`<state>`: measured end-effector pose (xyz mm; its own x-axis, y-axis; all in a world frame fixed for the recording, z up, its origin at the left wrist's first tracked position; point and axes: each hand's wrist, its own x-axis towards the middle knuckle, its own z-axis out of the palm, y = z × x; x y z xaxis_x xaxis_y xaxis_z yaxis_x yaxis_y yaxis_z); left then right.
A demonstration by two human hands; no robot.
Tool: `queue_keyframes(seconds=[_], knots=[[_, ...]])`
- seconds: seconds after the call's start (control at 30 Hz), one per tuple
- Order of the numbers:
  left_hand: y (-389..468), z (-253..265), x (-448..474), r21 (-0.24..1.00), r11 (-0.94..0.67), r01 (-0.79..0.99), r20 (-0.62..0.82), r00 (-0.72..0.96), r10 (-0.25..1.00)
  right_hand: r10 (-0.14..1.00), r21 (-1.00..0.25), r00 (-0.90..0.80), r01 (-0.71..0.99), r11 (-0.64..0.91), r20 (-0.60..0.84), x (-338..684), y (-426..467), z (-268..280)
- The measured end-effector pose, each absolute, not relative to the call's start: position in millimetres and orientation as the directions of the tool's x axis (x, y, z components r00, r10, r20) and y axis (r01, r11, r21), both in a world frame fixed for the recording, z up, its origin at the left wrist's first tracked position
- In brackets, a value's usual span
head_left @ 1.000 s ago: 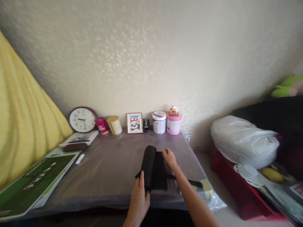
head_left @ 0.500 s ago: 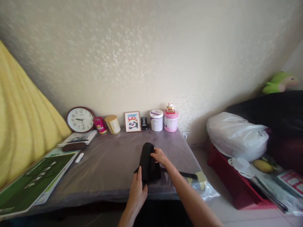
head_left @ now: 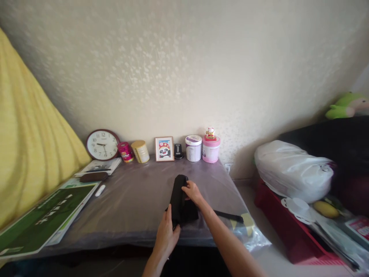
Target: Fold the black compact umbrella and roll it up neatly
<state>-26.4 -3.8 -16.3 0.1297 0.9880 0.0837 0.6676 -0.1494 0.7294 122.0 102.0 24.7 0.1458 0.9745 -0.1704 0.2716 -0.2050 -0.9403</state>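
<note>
A black rolled-up cloth bundle (head_left: 177, 198) lies lengthwise near the front of the table, with a loose black flap spread on its right side. My left hand (head_left: 168, 232) grips the bundle's near end, thumb on the right and fingers along the left. On the far right side, my right hand (head_left: 191, 191) pinches the cloth; its fingertips are partly hidden. A flat black strap (head_left: 229, 215) stretches to the right beyond my right forearm, which covers part of it. Whether the strap joins the bundle I cannot tell.
The table (head_left: 129, 207) has a plastic cover. Along the wall stand a clock (head_left: 103, 145), tins, a framed panda picture (head_left: 164, 149) and two round tubs. A green board (head_left: 43, 219) lies left. Beyond the right edge is a red bin (head_left: 288, 231) under a white bag (head_left: 294, 169).
The camera view has turned slightly left, so the surroundings sit a little further right. Both hands keep hold of the black bundle in nearly the same pose.
</note>
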Motion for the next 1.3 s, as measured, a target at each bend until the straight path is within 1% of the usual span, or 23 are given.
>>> queue_keyframes(seconds=[0.2, 0.37, 0.6, 0.77, 0.9, 0.97, 1.07, 1.17, 1.3], knots=[[1, -23, -30, 0.739, -0.136, 0.66, 0.12, 0.07, 0.99, 0.979, -0.952, 0.151, 0.254, -0.174, -0.138, 113, 104, 26], [6, -27, -35, 0.738, -0.199, 0.645, 0.19, 0.085, 0.978, 0.982, -0.953, 0.159, 0.269, -0.141, -0.101, 105, 105, 26], [9, -33, -42, 0.744, -0.198, 0.638, 0.165, 0.113, 0.98, 0.99, -0.935, 0.125, 0.341, -0.097, -0.057, 93, 107, 29], [9, -30, -44, 0.739, -0.199, 0.643, 0.157, 0.123, 0.98, 1.0, -0.911, 0.02, 0.412, -0.012, -0.004, 82, 102, 32], [4, -19, -41, 0.731, -0.186, 0.657, 0.143, 0.12, 0.982, 0.987, -0.831, -0.077, 0.534, 0.158, 0.138, 77, 92, 34], [0, -12, -39, 0.723, -0.193, 0.663, 0.157, 0.114, 0.981, 0.977, -0.791, -0.106, 0.573, 0.213, 0.186, 77, 88, 34], [-4, -5, -36, 0.703, -0.236, 0.67, 0.193, 0.139, 0.971, 0.968, -0.757, -0.146, 0.604, 0.251, 0.205, 77, 82, 34], [-5, -5, -36, 0.68, -0.28, 0.677, 0.227, 0.169, 0.959, 0.961, -0.696, -0.16, 0.664, 0.273, 0.225, 74, 75, 33], [-4, -14, -37, 0.684, -0.289, 0.669, 0.254, 0.153, 0.955, 0.935, -0.626, -0.211, 0.698, 0.347, 0.284, 69, 60, 32]])
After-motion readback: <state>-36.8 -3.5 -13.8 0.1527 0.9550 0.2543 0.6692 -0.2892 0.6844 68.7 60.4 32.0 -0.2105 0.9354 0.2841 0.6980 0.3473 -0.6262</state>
